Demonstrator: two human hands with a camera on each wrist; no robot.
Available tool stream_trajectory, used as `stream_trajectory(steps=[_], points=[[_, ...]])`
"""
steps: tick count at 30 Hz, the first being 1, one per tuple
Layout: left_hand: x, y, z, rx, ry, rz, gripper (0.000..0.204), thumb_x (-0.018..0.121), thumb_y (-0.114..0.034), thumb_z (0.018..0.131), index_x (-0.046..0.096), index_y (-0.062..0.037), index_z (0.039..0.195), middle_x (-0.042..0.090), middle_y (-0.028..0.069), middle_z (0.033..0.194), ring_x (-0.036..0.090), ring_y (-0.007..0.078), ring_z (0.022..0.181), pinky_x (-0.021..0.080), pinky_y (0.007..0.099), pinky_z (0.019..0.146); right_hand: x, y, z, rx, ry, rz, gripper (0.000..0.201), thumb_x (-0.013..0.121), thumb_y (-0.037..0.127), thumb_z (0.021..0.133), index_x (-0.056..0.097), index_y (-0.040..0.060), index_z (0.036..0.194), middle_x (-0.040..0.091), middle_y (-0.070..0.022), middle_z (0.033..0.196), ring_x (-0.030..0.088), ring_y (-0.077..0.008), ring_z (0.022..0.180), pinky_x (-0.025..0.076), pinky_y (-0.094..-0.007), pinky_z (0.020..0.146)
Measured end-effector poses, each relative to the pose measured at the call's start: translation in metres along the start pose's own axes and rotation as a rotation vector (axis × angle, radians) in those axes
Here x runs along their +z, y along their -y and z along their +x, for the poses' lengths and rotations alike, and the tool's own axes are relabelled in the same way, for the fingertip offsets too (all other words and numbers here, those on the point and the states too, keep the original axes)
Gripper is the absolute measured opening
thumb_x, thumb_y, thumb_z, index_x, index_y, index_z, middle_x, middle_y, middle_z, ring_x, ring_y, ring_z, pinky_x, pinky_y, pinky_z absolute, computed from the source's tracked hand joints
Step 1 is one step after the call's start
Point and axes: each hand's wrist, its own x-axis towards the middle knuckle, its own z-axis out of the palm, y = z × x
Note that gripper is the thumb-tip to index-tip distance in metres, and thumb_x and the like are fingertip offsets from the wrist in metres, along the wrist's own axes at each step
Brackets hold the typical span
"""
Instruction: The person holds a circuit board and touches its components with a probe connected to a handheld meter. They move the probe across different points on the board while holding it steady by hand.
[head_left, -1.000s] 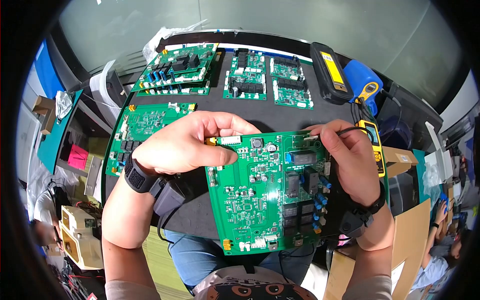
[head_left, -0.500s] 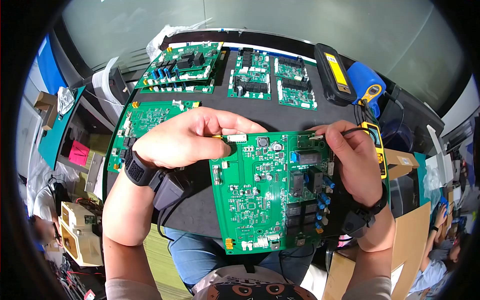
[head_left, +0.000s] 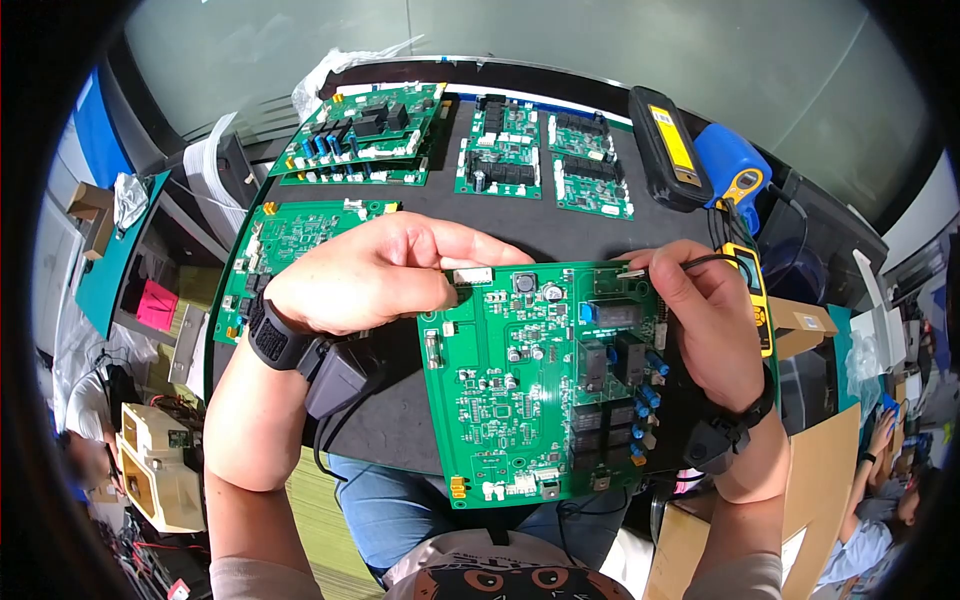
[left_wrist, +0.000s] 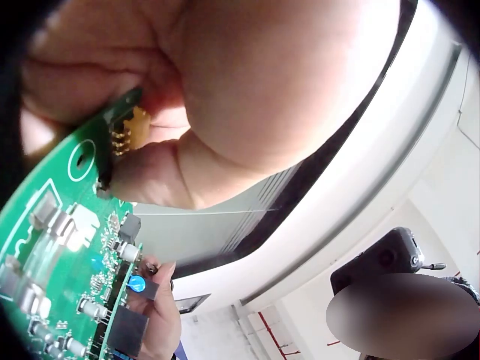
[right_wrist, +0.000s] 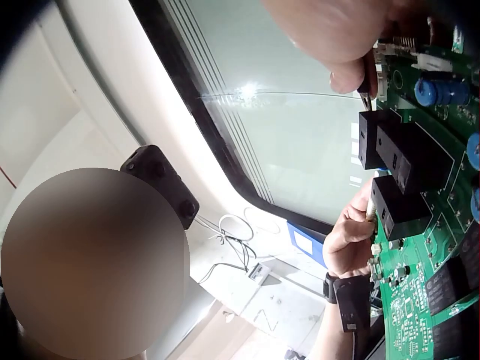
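Observation:
A large green circuit board [head_left: 500, 390] is held upright and slightly tilted over the table's front edge, its component side facing me. My left hand [head_left: 375, 275] grips its upper left corner, thumb in front. In the left wrist view the thumb [left_wrist: 150, 176] lies beside a yellow connector [left_wrist: 136, 129]. My right hand [head_left: 710, 325] is at the upper right corner, pinching a black test probe [right_wrist: 366, 84]. The probe's metal tip [head_left: 632, 273] reaches the board's top edge beside the black relays [right_wrist: 405, 157], and a black cable [head_left: 705, 260] runs off from it.
Stacked green boards [head_left: 365, 135] stand at the back left, with another board [head_left: 300, 235] nearer. Several smaller boards [head_left: 500, 150] lie at the back middle. To the right are a black case [head_left: 665, 145], a blue tool [head_left: 735, 165] and a yellow meter [head_left: 760, 310].
The view has shifted slightly, so the board sits a little further right in it than a second ago. The left thumb has drawn back toward the board's corner. The right hand's grip looks the same.

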Motion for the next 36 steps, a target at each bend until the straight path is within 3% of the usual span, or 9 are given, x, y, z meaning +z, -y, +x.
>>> stream_trajectory(steps=[2, 3, 5, 18, 24, 29, 36], points=[[0.007, -0.007, 0.001, 0.008, -0.022, -0.045, 0.062, 0.048, 0.01, 0.084, 0.062, 0.0026, 0.144, 0.075, -0.0031, 0.112, 0.058, -0.0023, 0.084, 0.042, 0.0158, 0.072, 0.0, 0.0, 0.0, 0.005, 0.001, 0.017, 0.03, 0.068, 0.026, 0.106, 0.072, -0.0027, 0.112, 0.077, -0.0062, 0.109, 0.068, -0.0073, 0.093, 0.054, -0.0241, 0.085], [0.006, -0.005, 0.001, 0.009, -0.021, -0.045, 0.062, 0.048, 0.01, 0.084, 0.062, 0.0026, 0.144, 0.075, -0.0031, 0.112, 0.058, -0.0023, 0.084, 0.042, 0.0158, 0.072, 0.0, 0.0, 0.0, 0.005, 0.0, 0.016, 0.03, 0.068, 0.026, 0.106, 0.072, -0.0027, 0.112, 0.077, -0.0062, 0.109, 0.068, -0.0073, 0.093, 0.054, -0.0241, 0.085], [0.003, -0.002, 0.001, 0.026, 0.016, -0.049, 0.062, 0.047, 0.01, 0.084, 0.061, 0.0038, 0.144, 0.074, 0.002, 0.127, 0.063, 0.0003, 0.102, 0.046, 0.0161, 0.084, -0.001, 0.001, 0.0, 0.016, 0.006, -0.015, 0.029, 0.068, 0.026, 0.106, 0.072, -0.0022, 0.113, 0.077, -0.0061, 0.109, 0.068, -0.0073, 0.093, 0.054, -0.0242, 0.086], [0.004, -0.003, 0.002, 0.007, -0.009, 0.014, 0.061, 0.046, 0.009, 0.086, 0.062, 0.0032, 0.144, 0.075, 0.0006, 0.124, 0.062, -0.0006, 0.1, 0.046, 0.0167, 0.085, 0.0, 0.0, 0.001, 0.02, -0.004, 0.008, 0.029, 0.069, 0.027, 0.105, 0.072, -0.0014, 0.113, 0.077, -0.0057, 0.11, 0.069, -0.008, 0.096, 0.054, -0.024, 0.088], [0.004, 0.001, 0.004, 0.008, -0.021, -0.004, 0.059, 0.045, 0.012, 0.087, 0.062, 0.0036, 0.143, 0.074, 0.0012, 0.124, 0.064, 0.0036, 0.109, 0.047, 0.0192, 0.094, 0.001, 0.001, 0.002, 0.05, -0.01, -0.05, 0.027, 0.069, 0.025, 0.106, 0.072, -0.001, 0.113, 0.076, -0.0042, 0.107, 0.068, -0.0067, 0.095, 0.053, -0.023, 0.087], [0.003, 0.001, 0.007, 0.003, -0.019, 0.043, 0.048, 0.052, 0.01, 0.097, 0.061, 0.0032, 0.143, 0.071, 0.0068, 0.134, 0.064, 0.0121, 0.121, 0.047, 0.0279, 0.106, 0.0, -0.006, 0.009, 0.101, -0.004, -0.091, 0.028, 0.068, 0.026, 0.106, 0.071, -0.0003, 0.116, 0.076, -0.0039, 0.109, 0.068, -0.0073, 0.097, 0.053, -0.0238, 0.089], [0.001, 0.01, 0.008, -0.02, -0.074, 0.189, 0.037, 0.057, 0.003, 0.103, 0.063, 0.0024, 0.139, 0.073, 0.004, 0.126, 0.065, 0.0094, 0.114, 0.049, 0.0272, 0.102, -0.002, -0.016, 0.018, 0.182, 0.059, -0.135, 0.03, 0.068, 0.028, 0.106, 0.071, 0.0006, 0.118, 0.075, -0.0025, 0.109, 0.065, -0.0064, 0.099, 0.05, -0.0235, 0.089]])
